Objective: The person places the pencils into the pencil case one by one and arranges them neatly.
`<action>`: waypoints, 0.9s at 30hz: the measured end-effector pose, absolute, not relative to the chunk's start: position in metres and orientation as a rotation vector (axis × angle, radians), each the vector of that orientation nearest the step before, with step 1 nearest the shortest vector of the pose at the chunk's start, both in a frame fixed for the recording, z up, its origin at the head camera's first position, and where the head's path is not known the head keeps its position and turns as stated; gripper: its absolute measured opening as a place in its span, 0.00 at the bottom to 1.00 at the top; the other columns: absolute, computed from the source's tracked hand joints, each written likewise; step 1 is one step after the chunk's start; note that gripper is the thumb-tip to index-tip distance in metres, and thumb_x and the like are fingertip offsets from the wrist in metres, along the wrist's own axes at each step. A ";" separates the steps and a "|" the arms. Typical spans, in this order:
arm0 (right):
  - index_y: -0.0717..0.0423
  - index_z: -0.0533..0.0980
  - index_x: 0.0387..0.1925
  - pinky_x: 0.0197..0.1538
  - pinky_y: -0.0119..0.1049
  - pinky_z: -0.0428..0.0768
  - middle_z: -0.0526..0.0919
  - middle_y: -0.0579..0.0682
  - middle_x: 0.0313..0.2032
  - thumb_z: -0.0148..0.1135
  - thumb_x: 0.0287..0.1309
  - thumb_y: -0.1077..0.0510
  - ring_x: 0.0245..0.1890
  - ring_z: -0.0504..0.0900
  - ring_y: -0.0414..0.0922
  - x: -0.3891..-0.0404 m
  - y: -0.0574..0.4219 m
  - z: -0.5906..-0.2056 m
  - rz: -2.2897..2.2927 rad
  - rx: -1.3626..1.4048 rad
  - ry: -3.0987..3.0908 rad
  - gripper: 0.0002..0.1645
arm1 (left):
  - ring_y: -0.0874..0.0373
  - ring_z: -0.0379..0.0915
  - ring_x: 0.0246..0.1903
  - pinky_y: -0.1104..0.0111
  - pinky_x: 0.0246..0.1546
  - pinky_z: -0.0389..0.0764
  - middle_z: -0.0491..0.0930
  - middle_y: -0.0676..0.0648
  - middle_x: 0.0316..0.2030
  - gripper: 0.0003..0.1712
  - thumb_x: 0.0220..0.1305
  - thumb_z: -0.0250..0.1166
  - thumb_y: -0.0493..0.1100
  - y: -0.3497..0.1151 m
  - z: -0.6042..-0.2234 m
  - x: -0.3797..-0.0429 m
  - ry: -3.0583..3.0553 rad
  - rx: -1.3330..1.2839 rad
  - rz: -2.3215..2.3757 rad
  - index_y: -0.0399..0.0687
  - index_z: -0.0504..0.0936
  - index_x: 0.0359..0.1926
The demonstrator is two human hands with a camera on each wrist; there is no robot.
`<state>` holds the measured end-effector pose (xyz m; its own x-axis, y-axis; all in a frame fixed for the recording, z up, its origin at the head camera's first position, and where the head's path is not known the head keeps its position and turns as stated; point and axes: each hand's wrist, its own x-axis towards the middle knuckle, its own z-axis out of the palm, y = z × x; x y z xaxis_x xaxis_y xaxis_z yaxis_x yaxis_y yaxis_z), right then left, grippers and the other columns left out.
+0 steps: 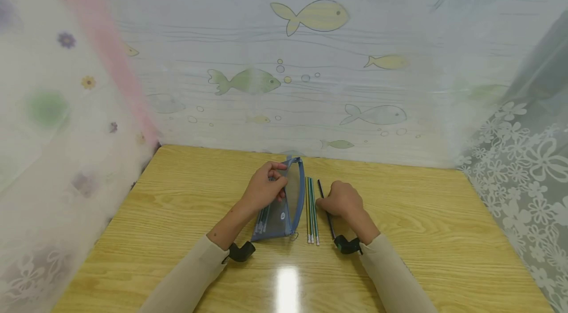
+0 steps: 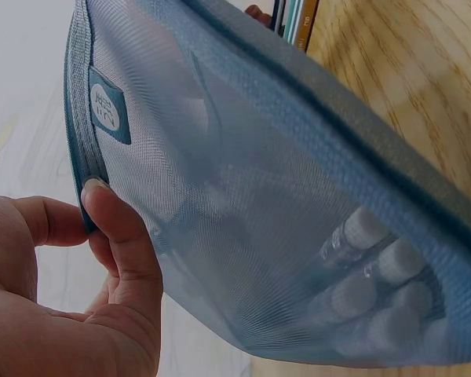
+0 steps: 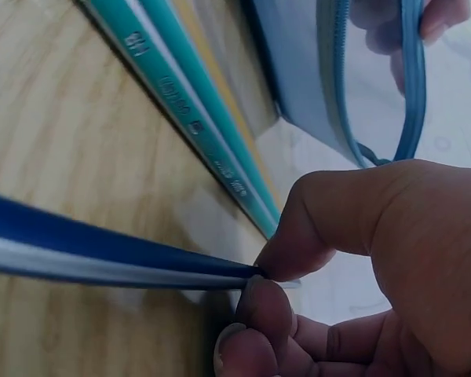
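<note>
My left hand pinches the zipped edge of a blue mesh pencil case between thumb and finger. The case's mouth gapes toward the right, and several pencils with white eraser ends show through its mesh. With thumb and fingertips, my right hand pinches a dark blue pencil with a pale stripe near one end. That pencil slants close over the table, right of the loose pencils. Green and yellow pencils lie side by side between the case and my right hand.
Everything is on a wood-grain table. A fish-patterned curtain hangs behind it, with patterned sheets on both sides. Each wrist wears a small black camera, such as the right camera. Light glares off the table's front.
</note>
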<state>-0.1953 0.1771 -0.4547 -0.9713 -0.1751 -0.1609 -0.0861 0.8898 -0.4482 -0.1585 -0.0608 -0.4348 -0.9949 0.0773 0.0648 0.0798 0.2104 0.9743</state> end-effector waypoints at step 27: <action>0.49 0.73 0.08 0.24 0.35 0.70 0.74 0.47 0.10 0.62 0.69 0.50 0.14 0.72 0.46 -0.198 0.151 -0.411 -0.991 -0.414 2.610 0.30 | 0.52 0.80 0.22 0.62 0.27 0.85 0.79 0.44 0.32 0.22 0.74 0.59 0.37 -0.061 -0.438 -0.160 -2.468 -0.193 -1.971 0.38 0.75 0.66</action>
<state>-0.1983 0.1512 -0.4114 -0.9075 -0.3746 -0.1903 -0.1539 0.7179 -0.6790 -0.1600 -0.0614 -0.4378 -0.9923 0.1094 0.0581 0.0809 0.2170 0.9728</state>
